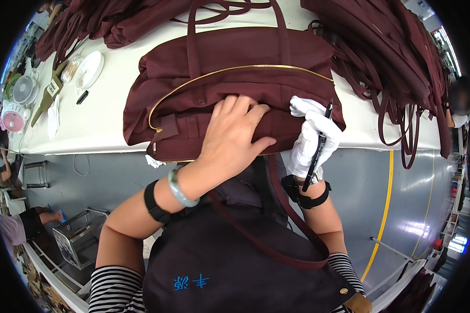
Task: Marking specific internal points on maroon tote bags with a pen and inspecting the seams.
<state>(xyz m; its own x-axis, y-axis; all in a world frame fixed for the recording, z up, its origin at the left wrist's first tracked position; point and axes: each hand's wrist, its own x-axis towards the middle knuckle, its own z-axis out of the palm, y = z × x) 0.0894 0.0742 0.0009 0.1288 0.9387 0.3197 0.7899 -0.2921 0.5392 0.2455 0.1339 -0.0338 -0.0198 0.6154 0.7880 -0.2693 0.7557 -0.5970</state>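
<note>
Table: white top, runs 9 to 3 o'clock across the room; everything's laid on it.
Bag heaps: same maroon stuff w/ long straps, piled at 1–2 o'clock and 11 o'clock, probably stock kept off to the sides.
Bag: maroon fabric bag, lies flat at table's near edge, 12 o'clock from the person. Gold zip arcs across it, shut as far as I can see; two handles run away toward 12. One strap hangs off the edge down over the apron.
Left hand: bare, fingers spread, palm pressed flat on bag's lower front, looks like it's pinning the cloth smooth and steady.
Right hand: white glove, at 3 o'clock of the left, fingers closed round a black pen held upright, tip up; knuckles against bag's right edge.
Small bits: white dish, small fans at 10 o'clock.
</note>
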